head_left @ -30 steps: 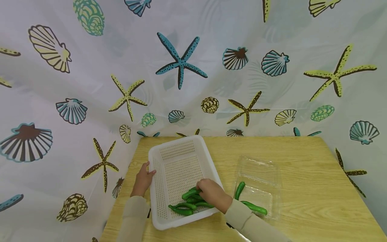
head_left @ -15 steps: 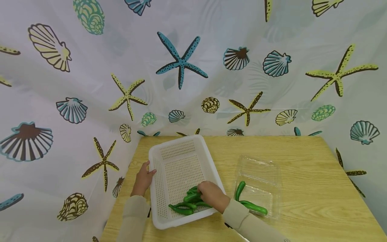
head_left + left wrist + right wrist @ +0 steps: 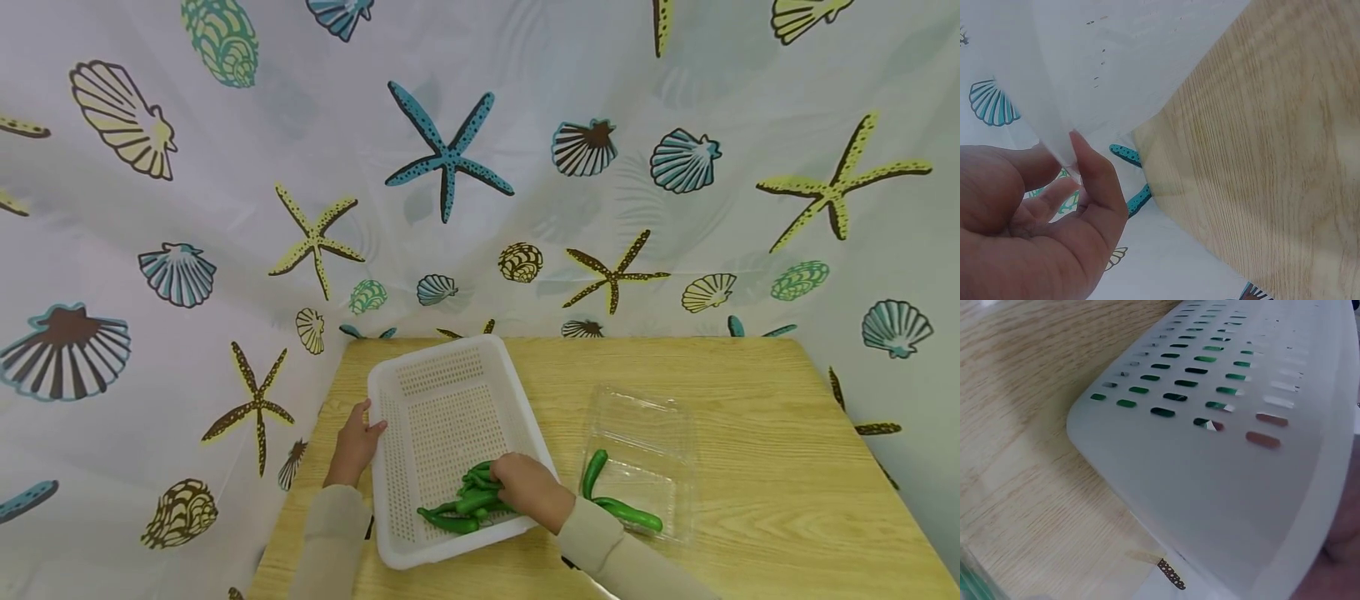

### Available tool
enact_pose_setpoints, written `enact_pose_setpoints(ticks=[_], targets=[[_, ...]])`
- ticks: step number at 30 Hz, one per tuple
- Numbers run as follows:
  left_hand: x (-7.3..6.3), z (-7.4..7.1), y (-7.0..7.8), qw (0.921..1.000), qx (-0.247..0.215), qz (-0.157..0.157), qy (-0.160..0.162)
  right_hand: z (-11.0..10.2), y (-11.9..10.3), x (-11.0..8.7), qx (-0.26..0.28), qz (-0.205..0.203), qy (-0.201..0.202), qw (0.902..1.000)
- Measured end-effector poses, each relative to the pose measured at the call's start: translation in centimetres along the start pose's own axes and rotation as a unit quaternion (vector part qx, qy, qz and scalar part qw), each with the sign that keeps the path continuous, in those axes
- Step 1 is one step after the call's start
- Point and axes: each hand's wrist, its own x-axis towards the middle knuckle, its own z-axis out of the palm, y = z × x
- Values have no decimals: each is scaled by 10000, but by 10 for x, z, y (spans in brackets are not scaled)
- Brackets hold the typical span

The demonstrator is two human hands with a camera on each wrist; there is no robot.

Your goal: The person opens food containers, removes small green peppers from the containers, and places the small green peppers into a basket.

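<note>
A white slotted plastic basket (image 3: 457,417) sits slightly tilted on the wooden table. My left hand (image 3: 355,444) grips its left rim; in the left wrist view, thumb and fingers pinch the white edge (image 3: 1060,153). Several long green peppers (image 3: 450,521) are heaped at the basket's near end. My right hand (image 3: 528,490) reaches over the near right rim with curled fingers, holding a green pepper (image 3: 477,501) from the heap; its fingertips are hidden. The right wrist view mostly has the basket's outer wall (image 3: 1179,462), with green showing through the slots.
Right of the basket lies an open clear plastic clamshell box (image 3: 652,475). One green pepper (image 3: 595,472) rests at its left edge and another (image 3: 632,515) at its near side. A white sheet printed with shells and starfish (image 3: 450,158) hangs around the wooden table (image 3: 780,450).
My right hand has shifted slightly within the basket, and the peppers beside its fingers have moved a little toward the near side. My left hand and the basket have stayed in place.
</note>
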Motion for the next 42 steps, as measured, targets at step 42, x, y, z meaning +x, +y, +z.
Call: enact_pose_setpoints(ticks=[42], targets=[[0,-1,-2,9999,114,67,9,-62,34,-49,227,60,1676,9856]])
